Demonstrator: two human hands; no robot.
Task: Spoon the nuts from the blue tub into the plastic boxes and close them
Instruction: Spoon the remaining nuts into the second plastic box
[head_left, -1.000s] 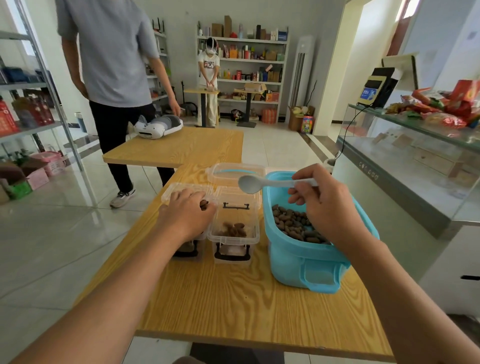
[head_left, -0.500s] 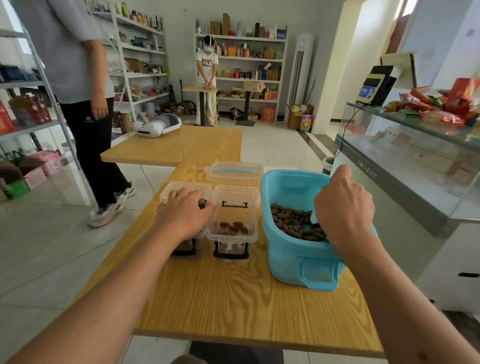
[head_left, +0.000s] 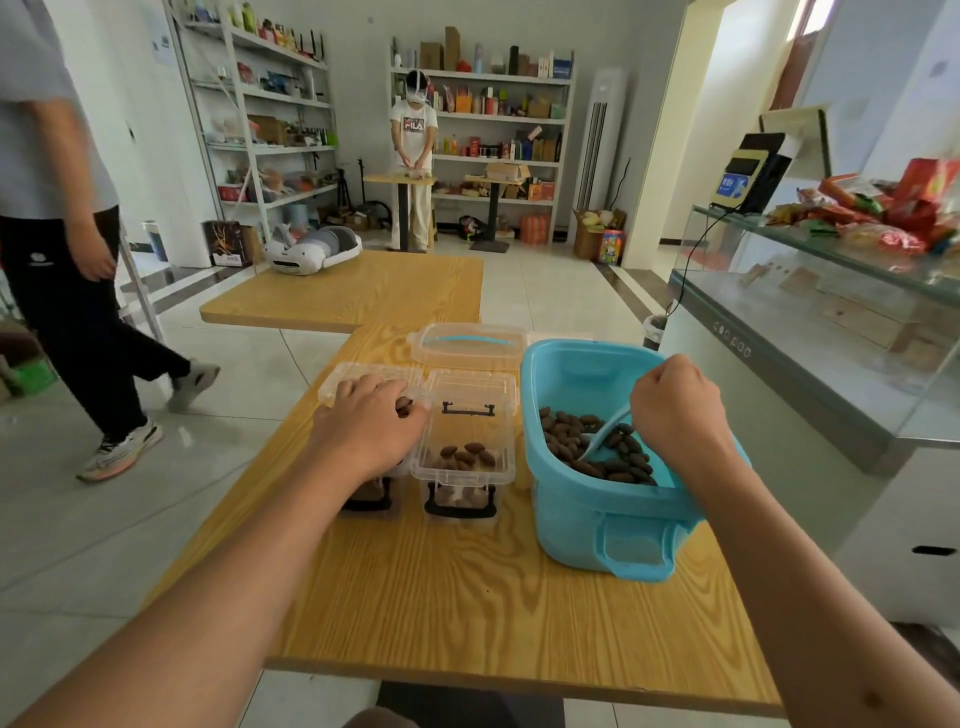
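Clear plastic boxes, two, side by side just left of the blue tub on the wooden table. Left box: lid open, left hand resting flat on it, fingers straight and together. Right box: lid open, few nuts inside. Tub: nuts heaped within; right hand above them, fingers clamped on the spoon, bowl down among the nuts.

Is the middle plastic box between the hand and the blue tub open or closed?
Open. The middle box has its lid flipped back, nuts exposed.
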